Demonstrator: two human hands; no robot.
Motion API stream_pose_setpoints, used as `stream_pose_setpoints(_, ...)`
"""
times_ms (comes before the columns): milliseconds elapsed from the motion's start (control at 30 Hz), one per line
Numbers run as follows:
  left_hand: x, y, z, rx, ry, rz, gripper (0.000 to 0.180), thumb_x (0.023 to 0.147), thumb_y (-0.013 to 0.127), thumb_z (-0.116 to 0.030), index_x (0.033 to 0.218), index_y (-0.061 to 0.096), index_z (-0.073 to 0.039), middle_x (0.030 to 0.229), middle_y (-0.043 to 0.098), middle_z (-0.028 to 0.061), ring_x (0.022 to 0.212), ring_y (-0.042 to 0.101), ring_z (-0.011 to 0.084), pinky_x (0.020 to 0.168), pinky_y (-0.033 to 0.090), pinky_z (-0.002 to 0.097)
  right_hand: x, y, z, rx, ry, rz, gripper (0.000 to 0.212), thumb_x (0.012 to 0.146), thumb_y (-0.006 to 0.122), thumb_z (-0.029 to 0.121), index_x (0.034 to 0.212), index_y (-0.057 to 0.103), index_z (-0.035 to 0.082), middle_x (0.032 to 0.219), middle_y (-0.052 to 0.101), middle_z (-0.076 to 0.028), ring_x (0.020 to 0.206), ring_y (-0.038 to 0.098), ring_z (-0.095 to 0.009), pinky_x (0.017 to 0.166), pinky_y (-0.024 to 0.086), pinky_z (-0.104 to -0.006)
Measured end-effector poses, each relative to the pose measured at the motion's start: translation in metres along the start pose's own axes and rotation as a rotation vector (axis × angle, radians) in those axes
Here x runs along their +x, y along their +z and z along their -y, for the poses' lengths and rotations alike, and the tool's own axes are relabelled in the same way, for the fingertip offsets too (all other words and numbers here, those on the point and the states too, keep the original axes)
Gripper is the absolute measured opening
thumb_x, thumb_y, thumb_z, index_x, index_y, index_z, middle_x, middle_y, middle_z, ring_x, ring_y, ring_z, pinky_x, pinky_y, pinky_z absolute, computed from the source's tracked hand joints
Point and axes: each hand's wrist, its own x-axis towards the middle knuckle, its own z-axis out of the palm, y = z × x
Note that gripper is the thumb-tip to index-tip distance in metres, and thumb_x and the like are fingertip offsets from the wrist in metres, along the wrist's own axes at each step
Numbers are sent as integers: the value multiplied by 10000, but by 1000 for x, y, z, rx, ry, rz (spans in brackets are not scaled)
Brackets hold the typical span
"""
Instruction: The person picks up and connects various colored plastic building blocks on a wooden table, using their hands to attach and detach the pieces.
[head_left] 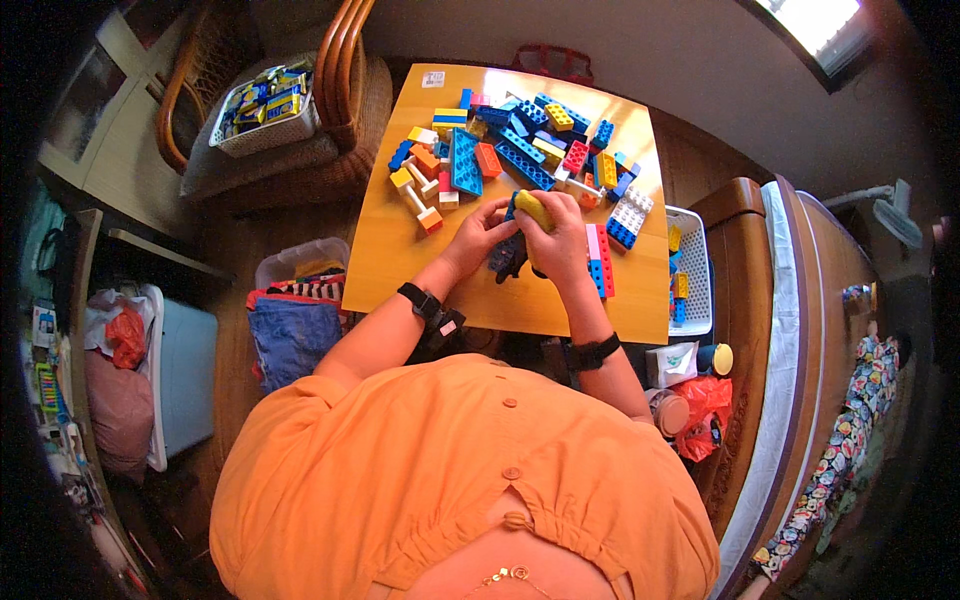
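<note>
Over the near part of the wooden table, my left hand [484, 236] is closed on a small blue toy brick [511, 208], mostly hidden by the fingers. My right hand [562, 238] meets it there, gripping a bunched yellow cloth [534, 209] pressed against the brick. A crumpled dark grey piece [508, 258] hangs or lies just below both hands; whether it belongs to the yellow cloth I cannot tell. Beside my right hand lies a long strip of joined bricks [600, 262] in red, blue and pink. A blue plate brick [465, 162] lies beyond my left hand.
Many loose bricks [525, 160] cover the far half of the table [390, 275]. White baskets flank it: one with bricks [697, 222] at right, one with yellow-blue packets [262, 138] on a wicker chair. Folded clothes [298, 330] sit left, a red bag [706, 415] right.
</note>
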Motion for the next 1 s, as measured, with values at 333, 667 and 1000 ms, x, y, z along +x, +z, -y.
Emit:
stream_pose_setpoints(333, -3, 7, -8, 58, -15, -82, 475, 1042, 576, -329, 1438, 519, -74, 1105, 618, -23, 910, 575, 42, 798, 483, 203, -3, 6, -22, -30, 11, 13, 286, 814, 801, 128, 1081, 719, 67, 1109, 629, -141, 1025, 638, -321, 874, 526, -364)
stream_pose_setpoints(667, 1, 10, -2, 130, -32, -180, 328, 1072, 506, -341, 1261, 614, -96, 968, 611, -64, 845, 560, 28, 750, 467, 201, -21, 8, -44, 1, 21, 1, 312, 828, 748, 145, 1137, 725, 181, 1167, 623, -160, 1005, 657, -366, 833, 550, -412)
stream_pose_setpoints(1000, 5, 2, 7, 58, 17, -364, 360, 1067, 493, -382, 1265, 568, -91, 952, 653, 31, 794, 636, 118, 736, 534, 265, -69, 15, -43, 255, 17, 109, 332, 806, 754, 88, 1135, 713, 102, 1088, 630, -183, 1018, 637, -374, 862, 528, -404)
